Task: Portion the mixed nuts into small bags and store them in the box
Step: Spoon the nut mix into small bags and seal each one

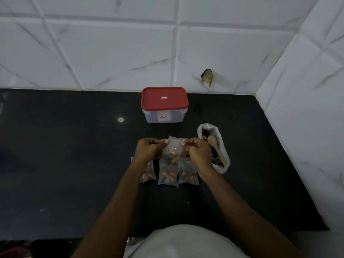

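I hold a small clear bag (pixel 172 152) with mixed nuts in its bottom, lifted above the counter. My left hand (pixel 149 150) pinches its top left corner and my right hand (pixel 197 152) pinches its top right corner. Beneath it, three filled small bags lie in a row: one on the left (pixel 149 174), partly hidden by my left wrist, one in the middle (pixel 167 176) and one on the right (pixel 188 177). A large open bag of mixed nuts (pixel 214 146) lies to the right with a wooden spoon (pixel 216 148) in it. The clear box with a red lid (pixel 164 104) stands closed at the back.
The black counter (pixel 74 164) runs up to white tiled walls at the back and on the right. A dark mark (pixel 207 76) shows on the back wall above the counter. Another empty small bag (pixel 176 139) peeks out behind the held one.
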A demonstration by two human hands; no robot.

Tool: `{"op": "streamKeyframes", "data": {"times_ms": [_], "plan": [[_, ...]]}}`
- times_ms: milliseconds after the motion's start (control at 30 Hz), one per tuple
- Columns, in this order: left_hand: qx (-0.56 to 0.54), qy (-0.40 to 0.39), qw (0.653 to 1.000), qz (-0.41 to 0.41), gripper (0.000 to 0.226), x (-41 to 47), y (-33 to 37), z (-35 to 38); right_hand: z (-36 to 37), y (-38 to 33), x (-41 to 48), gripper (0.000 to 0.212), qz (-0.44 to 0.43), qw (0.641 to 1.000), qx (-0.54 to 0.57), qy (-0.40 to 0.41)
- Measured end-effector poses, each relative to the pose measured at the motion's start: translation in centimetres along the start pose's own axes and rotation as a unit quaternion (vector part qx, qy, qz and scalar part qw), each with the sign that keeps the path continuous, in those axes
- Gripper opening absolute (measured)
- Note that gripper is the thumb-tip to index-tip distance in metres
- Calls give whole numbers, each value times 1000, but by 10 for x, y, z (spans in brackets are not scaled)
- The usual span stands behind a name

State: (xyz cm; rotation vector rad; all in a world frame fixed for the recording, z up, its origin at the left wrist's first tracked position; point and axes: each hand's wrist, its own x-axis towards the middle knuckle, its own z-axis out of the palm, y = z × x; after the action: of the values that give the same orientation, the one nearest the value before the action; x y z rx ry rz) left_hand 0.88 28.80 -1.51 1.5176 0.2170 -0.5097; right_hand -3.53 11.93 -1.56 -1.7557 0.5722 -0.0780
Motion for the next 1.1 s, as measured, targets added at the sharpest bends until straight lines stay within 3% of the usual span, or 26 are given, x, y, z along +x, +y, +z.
{"op": "streamKeyframes", "data": {"times_ms": [267,400,567,700,867,1100], "plan": [[111,32,993,16,22,20,-1,-27,30,8,29,12,-123,952,-281,-19],[154,60,985,38,14,34,-6,-35,47,3,40,17,-156,922,-354,-19],[204,107,971,59,6,45,-14,-46,60,1,48,13,-168,925,-340,-30],[239,123,961,70,26,52,-19,-48,42,6,47,14,-189,938,-290,6],[353,212,901,136,38,49,-19,-27,-5,14,44,13,-188,933,-299,72],[380,124,895,196,24,48,-13,16,-61,29,44,13,-106,927,-342,112]]}}
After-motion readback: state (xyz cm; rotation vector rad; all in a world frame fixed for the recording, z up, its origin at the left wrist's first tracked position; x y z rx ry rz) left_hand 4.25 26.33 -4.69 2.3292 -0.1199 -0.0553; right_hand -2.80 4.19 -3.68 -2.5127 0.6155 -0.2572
